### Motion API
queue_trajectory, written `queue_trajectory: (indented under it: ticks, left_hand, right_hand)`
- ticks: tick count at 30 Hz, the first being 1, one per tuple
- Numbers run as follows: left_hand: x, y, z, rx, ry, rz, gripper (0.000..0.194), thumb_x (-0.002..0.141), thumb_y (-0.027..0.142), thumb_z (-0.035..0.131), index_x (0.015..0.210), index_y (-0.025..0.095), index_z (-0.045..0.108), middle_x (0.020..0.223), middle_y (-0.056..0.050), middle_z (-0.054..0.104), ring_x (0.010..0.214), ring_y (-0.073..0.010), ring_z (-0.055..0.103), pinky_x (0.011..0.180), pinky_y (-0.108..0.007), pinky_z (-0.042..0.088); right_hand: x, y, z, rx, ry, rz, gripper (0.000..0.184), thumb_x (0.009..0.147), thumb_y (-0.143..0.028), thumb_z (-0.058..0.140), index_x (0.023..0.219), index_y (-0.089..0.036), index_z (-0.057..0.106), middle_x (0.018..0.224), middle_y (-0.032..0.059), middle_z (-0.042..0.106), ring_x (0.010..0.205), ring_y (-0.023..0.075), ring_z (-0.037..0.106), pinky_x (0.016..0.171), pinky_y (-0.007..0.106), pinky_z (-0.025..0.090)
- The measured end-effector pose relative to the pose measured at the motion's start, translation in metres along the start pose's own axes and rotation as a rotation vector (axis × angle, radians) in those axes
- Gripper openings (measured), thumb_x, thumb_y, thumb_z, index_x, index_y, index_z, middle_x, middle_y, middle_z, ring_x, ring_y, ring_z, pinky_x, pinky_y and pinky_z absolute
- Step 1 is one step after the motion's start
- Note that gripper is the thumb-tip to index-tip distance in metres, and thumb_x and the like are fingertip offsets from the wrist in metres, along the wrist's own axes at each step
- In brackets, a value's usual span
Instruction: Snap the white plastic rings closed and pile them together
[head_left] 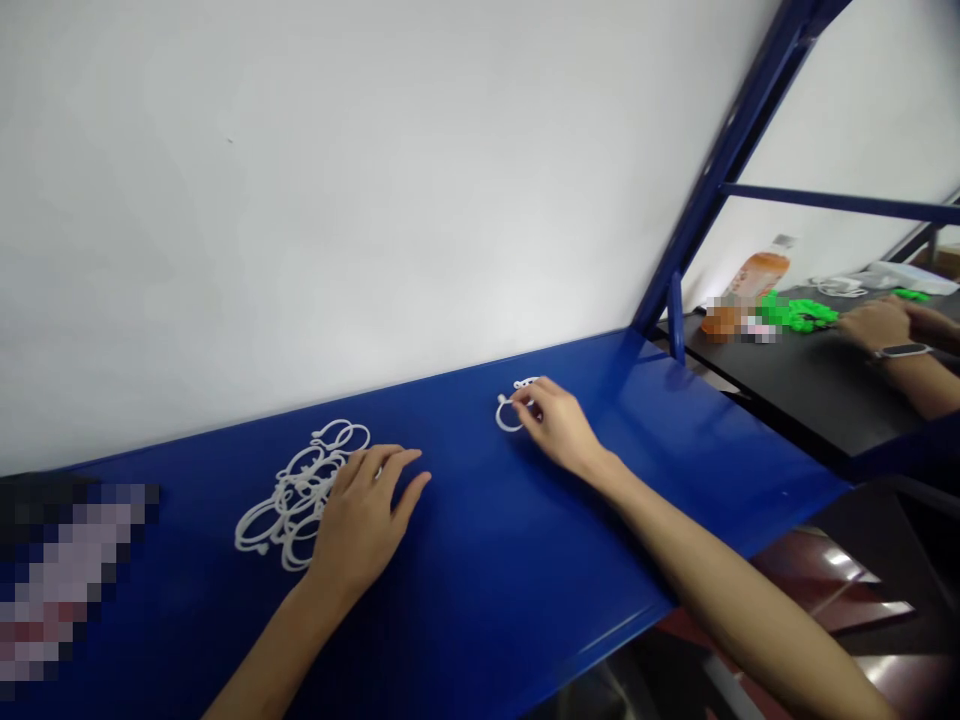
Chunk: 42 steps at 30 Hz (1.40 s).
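Observation:
A heap of white plastic rings, with small knobs at their ends like curtain rings, lies on the blue table. Over the right edge of this heap is my left hand, palm down, fingers stretched and thumb apart; its fingers cover part of the rings. Farther right, my right hand pinches the edge of a single white ring at the tabletop. Just behind those fingers another white ring is partly hidden.
A white wall rises behind the table. Blue frame posts stand at the right. Beyond them, a co-worker's hands are over a black table with green pieces and an orange bottle. A blurred-out item lies at left.

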<state>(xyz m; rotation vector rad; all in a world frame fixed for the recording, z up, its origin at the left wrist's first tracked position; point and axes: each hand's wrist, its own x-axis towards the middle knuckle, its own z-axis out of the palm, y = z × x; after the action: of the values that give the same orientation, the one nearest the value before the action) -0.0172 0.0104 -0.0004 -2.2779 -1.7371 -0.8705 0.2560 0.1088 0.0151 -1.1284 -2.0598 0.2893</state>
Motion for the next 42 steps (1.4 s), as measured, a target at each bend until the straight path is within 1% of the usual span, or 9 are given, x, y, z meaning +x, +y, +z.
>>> queue_trajectory:
  ticks: [4, 9, 19, 25, 28, 30, 35, 39, 42]
  left_hand:
    - [0.000, -0.013, 0.001, 0.260, -0.083, -0.080, 0.045, 0.096, 0.047, 0.046, 0.121, 0.015, 0.066, 0.121, -0.015, 0.064, 0.116, -0.0353, 0.054, 0.100, -0.053, 0.044]
    - [-0.001, -0.018, 0.003, 0.313, -0.113, -0.058, 0.039, 0.095, 0.042, 0.046, 0.115, 0.016, 0.068, 0.110, -0.015, 0.069, 0.109, -0.0350, 0.056, 0.094, -0.052, 0.044]
    - [-0.004, -0.024, 0.009, 0.168, -0.030, 0.037, 0.020, 0.093, 0.024, 0.051, 0.105, 0.024, 0.066, 0.095, -0.006, 0.076, 0.099, -0.0300, 0.059, 0.089, -0.045, 0.039]
    - [-0.001, -0.009, 0.003, 0.105, 0.012, 0.023, 0.018, 0.092, 0.024, 0.055, 0.110, 0.023, 0.060, 0.090, -0.003, 0.074, 0.096, -0.0271, 0.061, 0.094, -0.047, 0.036]
    - [-0.002, 0.005, 0.000, 0.006, 0.060, 0.075, 0.016, 0.092, 0.022, 0.056, 0.108, 0.023, 0.059, 0.089, -0.001, 0.072, 0.093, -0.0235, 0.062, 0.094, -0.044, 0.038]
    - [-0.004, 0.014, 0.000, -0.073, 0.093, 0.129, 0.014, 0.092, 0.021, 0.058, 0.106, 0.023, 0.059, 0.089, 0.000, 0.072, 0.089, -0.0202, 0.063, 0.091, -0.040, 0.042]
    - [-0.007, 0.032, 0.004, -0.162, 0.147, 0.302, 0.013, 0.092, 0.017, 0.062, 0.102, 0.024, 0.058, 0.087, 0.001, 0.072, 0.085, -0.0167, 0.065, 0.083, -0.031, 0.048]
    - [-0.006, 0.034, 0.005, -0.121, 0.149, 0.395, 0.017, 0.090, 0.015, 0.064, 0.105, 0.024, 0.060, 0.088, 0.001, 0.072, 0.085, -0.0168, 0.065, 0.085, -0.032, 0.050]
    - [-0.004, 0.031, 0.004, -0.106, 0.217, 0.312, 0.024, 0.090, 0.021, 0.067, 0.112, 0.022, 0.060, 0.099, -0.004, 0.072, 0.094, -0.0195, 0.065, 0.089, -0.035, 0.051]
  right_hand:
    - [0.012, 0.039, -0.013, -0.169, 0.144, 0.175, 0.010, 0.090, -0.018, 0.059, 0.097, -0.017, 0.067, 0.090, 0.0055, 0.065, 0.072, 0.0165, 0.060, 0.074, 0.030, 0.047]
    - [0.017, 0.053, -0.009, -0.165, 0.131, 0.271, 0.010, 0.088, -0.019, 0.059, 0.091, -0.016, 0.068, 0.088, 0.0054, 0.068, 0.074, 0.0166, 0.061, 0.075, 0.030, 0.046]
    - [0.019, 0.049, -0.012, -0.168, 0.139, 0.283, 0.013, 0.090, -0.022, 0.057, 0.090, -0.017, 0.069, 0.089, 0.0061, 0.068, 0.076, 0.0181, 0.060, 0.079, 0.032, 0.047]
    - [0.014, 0.023, -0.014, -0.233, 0.223, 0.089, 0.015, 0.095, -0.025, 0.054, 0.094, -0.018, 0.068, 0.094, 0.0104, 0.067, 0.092, 0.0259, 0.057, 0.086, 0.040, 0.047]
    - [0.006, -0.005, -0.010, -0.084, 0.136, -0.037, 0.015, 0.098, -0.027, 0.054, 0.097, -0.019, 0.067, 0.096, 0.0091, 0.067, 0.093, 0.0242, 0.058, 0.087, 0.039, 0.047]
    - [-0.003, -0.026, -0.004, 0.096, -0.013, -0.068, 0.014, 0.098, -0.030, 0.056, 0.099, -0.020, 0.066, 0.095, 0.0067, 0.069, 0.087, 0.0208, 0.061, 0.082, 0.036, 0.049]
    - [-0.026, -0.063, 0.020, 0.537, -0.388, 0.108, 0.017, 0.096, -0.033, 0.060, 0.105, -0.019, 0.063, 0.079, -0.0001, 0.069, 0.066, 0.0132, 0.063, 0.062, 0.025, 0.049]
    - [-0.032, -0.063, 0.031, 0.605, -0.383, 0.200, 0.010, 0.093, -0.023, 0.059, 0.102, -0.019, 0.061, 0.075, -0.0017, 0.067, 0.065, 0.0122, 0.063, 0.062, 0.024, 0.048]
    - [-0.030, -0.058, 0.028, 0.582, -0.342, 0.187, 0.013, 0.093, -0.021, 0.058, 0.105, -0.020, 0.062, 0.075, -0.0020, 0.066, 0.064, 0.0119, 0.061, 0.063, 0.024, 0.048]
